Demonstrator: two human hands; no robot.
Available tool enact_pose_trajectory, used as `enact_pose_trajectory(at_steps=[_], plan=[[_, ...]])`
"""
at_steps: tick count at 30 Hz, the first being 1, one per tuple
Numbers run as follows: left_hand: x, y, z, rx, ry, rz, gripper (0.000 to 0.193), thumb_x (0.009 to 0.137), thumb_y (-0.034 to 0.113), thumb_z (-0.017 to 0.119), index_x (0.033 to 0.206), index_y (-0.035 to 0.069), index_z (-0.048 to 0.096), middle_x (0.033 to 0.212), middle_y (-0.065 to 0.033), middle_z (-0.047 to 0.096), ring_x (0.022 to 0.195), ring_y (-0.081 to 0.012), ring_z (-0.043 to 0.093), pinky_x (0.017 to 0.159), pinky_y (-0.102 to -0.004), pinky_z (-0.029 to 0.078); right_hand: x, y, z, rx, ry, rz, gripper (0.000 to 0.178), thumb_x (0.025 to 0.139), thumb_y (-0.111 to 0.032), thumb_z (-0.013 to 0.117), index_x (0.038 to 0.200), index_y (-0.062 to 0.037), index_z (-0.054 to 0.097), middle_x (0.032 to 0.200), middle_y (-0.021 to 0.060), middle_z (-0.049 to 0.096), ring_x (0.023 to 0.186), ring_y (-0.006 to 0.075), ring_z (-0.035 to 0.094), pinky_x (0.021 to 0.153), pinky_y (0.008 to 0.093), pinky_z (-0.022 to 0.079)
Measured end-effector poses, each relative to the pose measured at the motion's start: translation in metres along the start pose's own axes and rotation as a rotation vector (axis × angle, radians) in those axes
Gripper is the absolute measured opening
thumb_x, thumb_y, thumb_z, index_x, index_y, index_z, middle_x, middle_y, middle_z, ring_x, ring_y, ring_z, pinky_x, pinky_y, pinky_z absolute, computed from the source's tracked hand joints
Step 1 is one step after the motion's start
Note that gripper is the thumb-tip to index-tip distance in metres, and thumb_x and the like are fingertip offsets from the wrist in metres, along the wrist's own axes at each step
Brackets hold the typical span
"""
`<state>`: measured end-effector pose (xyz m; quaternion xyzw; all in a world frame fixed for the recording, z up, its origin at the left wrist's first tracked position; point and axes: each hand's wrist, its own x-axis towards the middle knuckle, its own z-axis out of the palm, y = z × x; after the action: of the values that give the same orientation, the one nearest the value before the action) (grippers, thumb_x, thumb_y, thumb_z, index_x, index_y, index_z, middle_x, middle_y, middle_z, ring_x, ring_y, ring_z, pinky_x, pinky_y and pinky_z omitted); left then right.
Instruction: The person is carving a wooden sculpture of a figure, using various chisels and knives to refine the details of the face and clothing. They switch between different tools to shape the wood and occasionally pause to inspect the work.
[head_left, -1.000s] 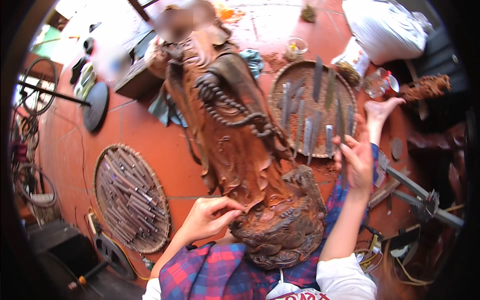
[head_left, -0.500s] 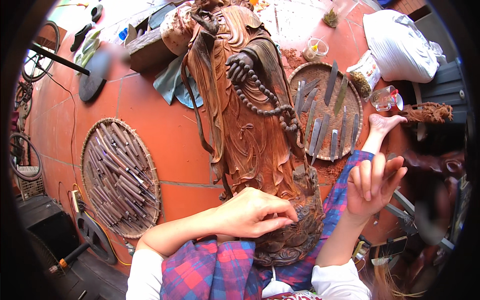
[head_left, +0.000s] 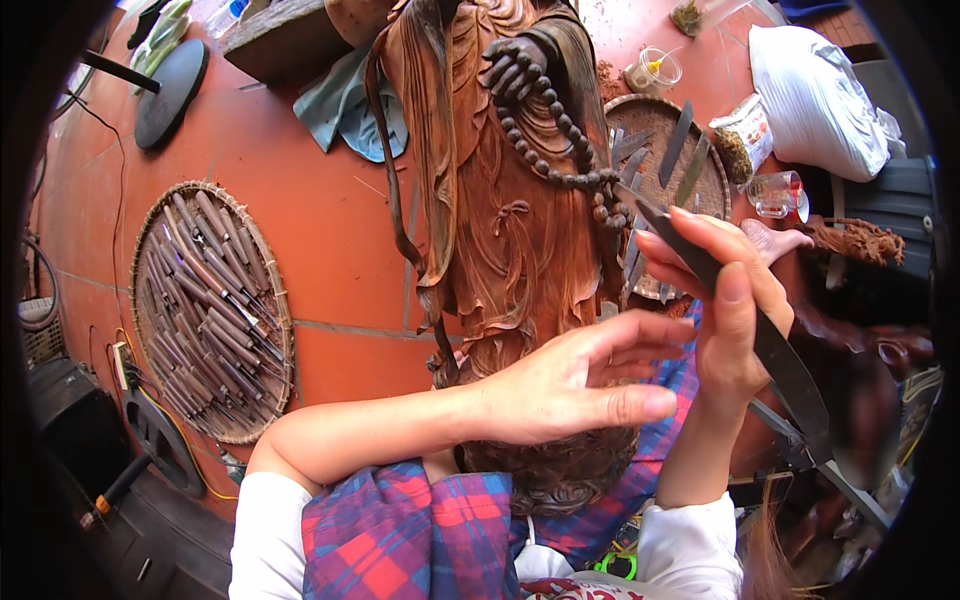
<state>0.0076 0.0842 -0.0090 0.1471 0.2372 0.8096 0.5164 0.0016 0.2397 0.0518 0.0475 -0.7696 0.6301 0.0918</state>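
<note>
My right hand (head_left: pixel 738 330) is raised at the right, its fingers and thumb closed around a long, dark, flat metal blade (head_left: pixel 790 375). One narrow end points up toward the statue; the wider, curved part extends below the hand. My left hand (head_left: pixel 590 385) reaches across the statue's lower part, fingers extended and thumb apart, holding nothing. It is near my right wrist, with a small gap between them. The carved brown wooden statue (head_left: pixel 510 250) of a robed figure lies in front of me, a string of carved beads (head_left: pixel 545 170) hanging from its hand. Its base rests against my lap.
A round woven tray (head_left: pixel 722 200) with several flat blades lies right of the statue. Another basket (head_left: pixel 287 390), full of wood-handled chisels (head_left: pixel 220 310), is at the left. A blue cloth (head_left: pixel 350 115), white sack (head_left: pixel 820 105), clear jar (head_left: pixel 775 195) and bare foot (head_left: pixel 775 242) surround the area.
My right hand, earlier raised with curled fingers, now grips a dark flat blade. My left hand has moved right and its fingers have spread. The whole view has shifted somewhat.
</note>
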Motion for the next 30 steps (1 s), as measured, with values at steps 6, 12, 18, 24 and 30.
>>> enact_pose_trajectory(at_steps=[6, 12, 18, 24, 30], plan=[[0.009, 0.007, 0.005, -0.127, 0.043, 0.175, 0.073, 0.094, 0.038, 0.064, 0.144, -0.002, 0.030, 0.142, -0.0126, 0.041, 0.135, -0.0199, 0.038, 0.114, -0.0359, 0.029, -0.001, 0.018, 0.012, -0.511, 0.019, -0.138, 0.025, 0.073, 0.004, 0.078, 0.097, 0.0006, 0.072, 0.096, 0.0133, 0.073, 0.087, 0.0225, 0.072, 0.078, 0.0297, 0.056], [0.011, -0.002, 0.003, -0.278, 0.186, 0.204, 0.057, 0.103, 0.038, 0.047, 0.143, 0.000, 0.033, 0.139, -0.0080, 0.044, 0.131, -0.0145, 0.040, 0.109, -0.0325, 0.032, 0.004, 0.037, 0.022, -0.596, 0.049, -0.362, 0.018, 0.072, 0.003, 0.076, 0.089, -0.0006, 0.073, 0.084, 0.0114, 0.070, 0.092, 0.0308, 0.070, 0.085, 0.0383, 0.055], [0.012, 0.002, 0.000, -0.413, 0.198, 0.219, 0.053, 0.105, 0.037, 0.041, 0.143, 0.002, 0.034, 0.140, -0.0082, 0.044, 0.132, -0.0147, 0.040, 0.110, -0.0328, 0.032, 0.006, 0.032, 0.027, -0.608, 0.016, -0.363, 0.022, 0.069, 0.009, 0.070, 0.090, 0.0008, 0.072, 0.082, 0.0135, 0.068, 0.096, 0.0357, 0.070, 0.086, 0.0409, 0.056], [0.012, 0.003, -0.003, -0.448, 0.195, 0.233, 0.051, 0.105, 0.037, 0.040, 0.143, 0.003, 0.035, 0.140, -0.0082, 0.045, 0.131, -0.0150, 0.041, 0.111, -0.0331, 0.032, 0.007, 0.035, 0.029, -0.611, 0.008, -0.367, 0.027, 0.067, 0.009, 0.069, 0.092, 0.0005, 0.073, 0.083, 0.0136, 0.068, 0.097, 0.0343, 0.070, 0.083, 0.0376, 0.057], [0.008, -0.001, -0.005, -0.464, 0.240, 0.234, 0.048, 0.105, 0.036, 0.041, 0.142, 0.005, 0.037, 0.140, -0.0077, 0.046, 0.131, -0.0155, 0.042, 0.111, -0.0342, 0.032, 0.004, 0.029, 0.028, -0.736, -0.083, -0.379, 0.020, 0.074, 0.009, 0.072, 0.093, 0.0037, 0.071, 0.095, 0.0164, 0.072, 0.102, 0.0321, 0.069, 0.086, 0.0354, 0.054]])
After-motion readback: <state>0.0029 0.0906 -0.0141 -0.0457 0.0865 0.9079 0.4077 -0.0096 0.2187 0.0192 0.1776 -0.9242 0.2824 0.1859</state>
